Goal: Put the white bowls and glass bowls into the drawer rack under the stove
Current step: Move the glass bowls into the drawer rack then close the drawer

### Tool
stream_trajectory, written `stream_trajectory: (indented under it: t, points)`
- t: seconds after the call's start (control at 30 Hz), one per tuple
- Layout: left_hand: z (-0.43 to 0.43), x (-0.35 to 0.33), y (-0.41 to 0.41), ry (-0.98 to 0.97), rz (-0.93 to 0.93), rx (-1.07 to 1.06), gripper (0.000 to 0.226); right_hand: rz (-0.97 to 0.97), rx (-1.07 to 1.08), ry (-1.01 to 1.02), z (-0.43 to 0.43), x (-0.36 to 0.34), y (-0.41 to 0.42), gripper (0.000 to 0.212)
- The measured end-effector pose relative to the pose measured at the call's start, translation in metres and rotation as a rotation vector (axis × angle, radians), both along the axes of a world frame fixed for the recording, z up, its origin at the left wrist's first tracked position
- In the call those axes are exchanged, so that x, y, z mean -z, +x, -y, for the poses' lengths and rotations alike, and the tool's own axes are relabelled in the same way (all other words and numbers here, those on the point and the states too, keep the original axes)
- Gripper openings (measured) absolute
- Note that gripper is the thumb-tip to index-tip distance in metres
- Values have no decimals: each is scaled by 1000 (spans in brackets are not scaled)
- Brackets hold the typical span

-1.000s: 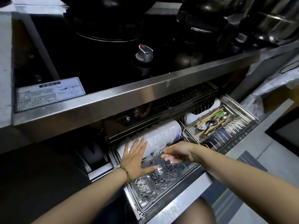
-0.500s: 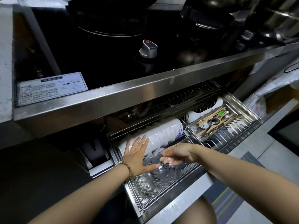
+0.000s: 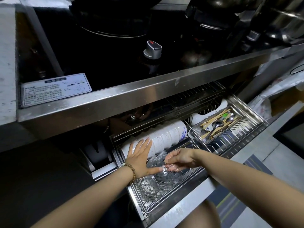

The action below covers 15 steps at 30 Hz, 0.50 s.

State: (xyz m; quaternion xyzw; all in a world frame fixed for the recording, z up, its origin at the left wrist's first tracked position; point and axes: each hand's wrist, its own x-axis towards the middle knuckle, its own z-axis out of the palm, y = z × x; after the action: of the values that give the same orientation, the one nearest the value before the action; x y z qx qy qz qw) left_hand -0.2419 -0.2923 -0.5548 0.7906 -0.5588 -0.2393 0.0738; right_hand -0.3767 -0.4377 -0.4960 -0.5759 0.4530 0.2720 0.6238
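Observation:
The steel drawer rack (image 3: 164, 206) stands pulled out below the stove. A row of white bowls (image 3: 166, 137) lies on edge along its back left. In front of them several cut-glass bowls (image 3: 148, 188) stand on edge in the wire rack. My left hand (image 3: 139, 155) rests flat with straight fingers against the white bowls, its thumb touching a glass bowl. My right hand (image 3: 179, 159) pinches the rim of a glass bowl (image 3: 171, 168) that sits in the row.
A cutlery tray (image 3: 243, 129) with chopsticks and spoons sits in the drawer's right half, a white ladle (image 3: 207, 114) behind it. The stove's steel front edge (image 3: 131, 96) overhangs the drawer, with a knob (image 3: 153, 50) and pots above. Grey floor lies at the right.
Both hands stay at the glass bowls. The view has shifted slightly. My right hand has lowered the glass bowl a little into the row.

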Motion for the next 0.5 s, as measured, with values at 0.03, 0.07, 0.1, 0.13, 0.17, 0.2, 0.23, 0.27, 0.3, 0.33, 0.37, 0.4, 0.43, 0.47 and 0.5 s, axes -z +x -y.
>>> stream_trajectory:
  t: [0.03, 0.07, 0.1, 0.13, 0.17, 0.2, 0.23, 0.27, 0.3, 0.33, 0.37, 0.4, 0.43, 0.47, 0.5]
  points:
    - [0, 0, 0, -7, 2, -4, 121, 1, -29, -25, -1, -2, 0, 13]
    - [-1, -1, -1, -20, 7, -9, 120, -3, -65, -55, -1, -3, 0, 10]
    - [-2, -1, -2, -35, 14, -15, 118, -7, -98, -87, -2, -5, 0, 9]
    - [-3, -2, -3, -47, 19, -21, 116, -10, -120, -121, -2, -7, 0, 8]
    - [-4, -3, -4, -53, 20, -26, 114, -9, -135, -158, -3, -9, 0, 9]
    - [-5, -5, -5, -54, 18, -27, 111, -2, -152, -200, -4, -12, 0, 9]
    - [-6, -8, -6, -50, 11, -25, 109, 9, -174, -249, -5, -16, -1, 9]
    - [-7, -11, -6, -44, -1, -20, 106, 22, -193, -300, -5, -20, -2, 8]
    - [-8, -16, -7, -39, -17, -20, 103, 44, -200, -353, -5, -25, -4, 8]
    - [-9, -21, -6, -38, -34, -27, 100, 70, -192, -403, -4, -31, -6, 14]
    - [-11, -27, -6, -44, -50, -39, 97, 97, -176, -449, -4, -38, -8, 22]
    - [-12, -34, -5, -56, -63, -53, 94, 121, -167, -492, -5, -47, -11, 30]
    - [-13, -42, -4, -74, -71, -63, 92, 147, -164, -532, -7, -56, -14, 37]
    - [-15, -50, -3, -98, -74, -67, 90, 180, -151, -564, -9, -67, -18, 41]
    - [-16, -59, -2, -123, -77, -66, 88, 218, -126, -591, -11, -77, -22, 43]
